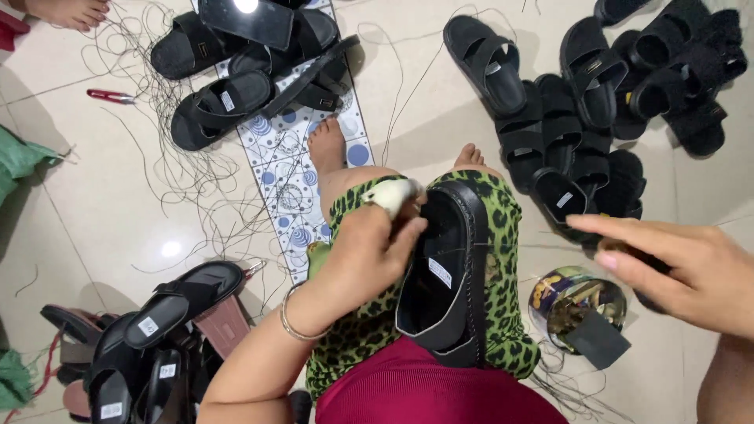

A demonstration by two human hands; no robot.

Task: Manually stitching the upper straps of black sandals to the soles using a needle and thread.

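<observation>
The left hand [369, 251] has its fingers closed on the rim of a black sandal [448, 275] lying on the lap. The right hand [683, 267] hovers with fingers extended and apart over a round tin [577, 302] on the floor, beside piled sandals [581, 133].

A black sandal [448, 271] rests tilted on the person's lap, over green leopard-print cloth — heel near the body, toe towards the knees, footbed up with a small white label, stitching along its right edge — the strap end held down
</observation>
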